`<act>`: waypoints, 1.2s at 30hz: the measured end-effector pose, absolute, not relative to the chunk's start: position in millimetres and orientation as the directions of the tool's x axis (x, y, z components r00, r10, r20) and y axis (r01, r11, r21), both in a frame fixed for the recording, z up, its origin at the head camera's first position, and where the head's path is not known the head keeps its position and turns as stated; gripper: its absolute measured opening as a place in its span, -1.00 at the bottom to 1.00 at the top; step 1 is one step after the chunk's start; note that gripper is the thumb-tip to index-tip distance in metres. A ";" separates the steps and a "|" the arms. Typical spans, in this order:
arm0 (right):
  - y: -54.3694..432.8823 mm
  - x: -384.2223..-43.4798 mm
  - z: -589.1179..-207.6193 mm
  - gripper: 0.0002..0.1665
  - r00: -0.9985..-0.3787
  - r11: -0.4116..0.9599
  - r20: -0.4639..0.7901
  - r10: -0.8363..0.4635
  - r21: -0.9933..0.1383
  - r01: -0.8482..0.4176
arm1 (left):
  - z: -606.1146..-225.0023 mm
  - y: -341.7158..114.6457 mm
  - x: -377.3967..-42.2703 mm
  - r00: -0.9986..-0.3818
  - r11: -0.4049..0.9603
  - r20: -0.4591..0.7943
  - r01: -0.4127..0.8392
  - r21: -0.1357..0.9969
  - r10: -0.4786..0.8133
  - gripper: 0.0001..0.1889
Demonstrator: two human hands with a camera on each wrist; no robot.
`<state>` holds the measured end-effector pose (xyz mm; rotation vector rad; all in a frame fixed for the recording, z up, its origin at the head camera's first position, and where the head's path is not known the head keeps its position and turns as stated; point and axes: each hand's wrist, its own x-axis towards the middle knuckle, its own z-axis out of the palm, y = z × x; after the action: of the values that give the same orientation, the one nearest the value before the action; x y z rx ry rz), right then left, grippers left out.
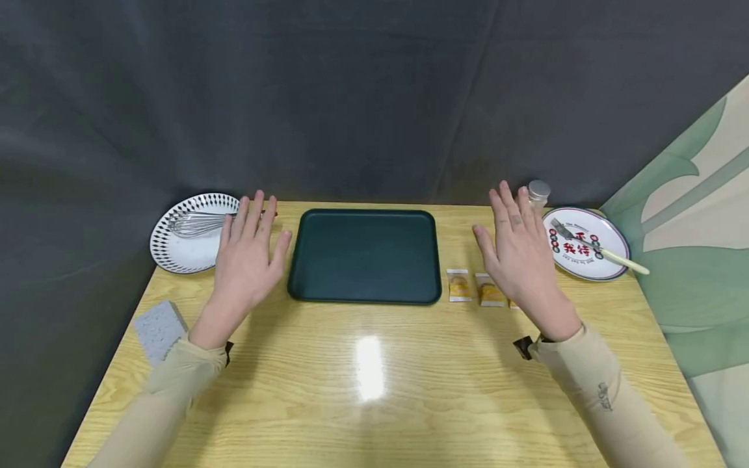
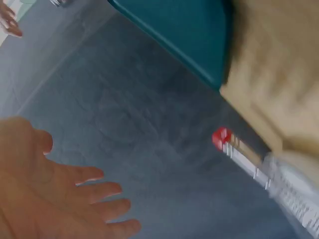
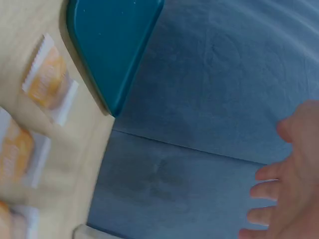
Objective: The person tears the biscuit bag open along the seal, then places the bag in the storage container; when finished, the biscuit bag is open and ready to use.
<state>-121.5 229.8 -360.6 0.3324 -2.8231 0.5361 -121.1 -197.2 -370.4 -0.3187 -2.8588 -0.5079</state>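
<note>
My left hand (image 1: 246,260) is raised with straight, spread fingers and holds nothing. It overlaps the edge of a black-and-white patterned plate (image 1: 170,250) in the head view, hiding part of the wire whisk (image 1: 196,224) lying on it. My right hand (image 1: 522,257), also raised, has its fingers straight and nothing in it. Beside it are small yellow-and-white wrapped packets (image 1: 459,286), one partly hidden by the wrist. Between the two hands a dark green rectangular tray (image 1: 365,257) lies on the table. The left palm (image 2: 45,199) and right palm (image 3: 299,184) both show bare.
An oval plate (image 1: 576,265) with red lettering stands at the right, a fork (image 1: 608,255) with a pale handle across it. Behind the right fingers is a jar with a metal lid (image 1: 539,190). A grey speckled block (image 1: 159,330) lies at the left table edge. Dark cloth (image 1: 363,97) hangs behind.
</note>
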 end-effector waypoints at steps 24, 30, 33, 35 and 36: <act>233.2 -90.1 -435.5 -0.66 -0.993 0.751 0.107 -0.049 -0.652 -0.107 | -484.8 -1.6 -78.4 -0.961 0.239 0.031 0.099 0.966 0.276 -0.42; 230.0 -88.9 -441.1 -0.64 -0.997 0.758 0.039 -0.065 -0.648 -0.075 | -537.2 44.5 -88.2 -0.939 0.239 -0.028 0.058 0.969 0.344 -0.33; 228.8 -88.6 -443.6 -0.63 -0.997 0.764 0.025 -0.074 -0.642 -0.073 | -525.1 54.5 -84.4 -0.920 0.250 -0.077 0.024 0.968 0.384 -0.31; 227.6 -88.1 -445.5 -0.64 -0.996 0.768 0.028 -0.088 -0.634 -0.086 | -514.5 57.3 -80.5 -0.912 0.247 -0.096 0.006 0.969 0.399 -0.31; 227.4 -87.8 -446.2 -0.65 -0.995 0.773 0.029 -0.095 -0.628 -0.092 | -513.1 58.7 -79.9 -0.908 0.249 -0.105 -0.001 0.969 0.407 -0.30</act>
<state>-87.8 227.4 -446.2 0.1565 -2.9615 1.0490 -79.9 58.7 -513.1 -0.4648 -2.7276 -2.1159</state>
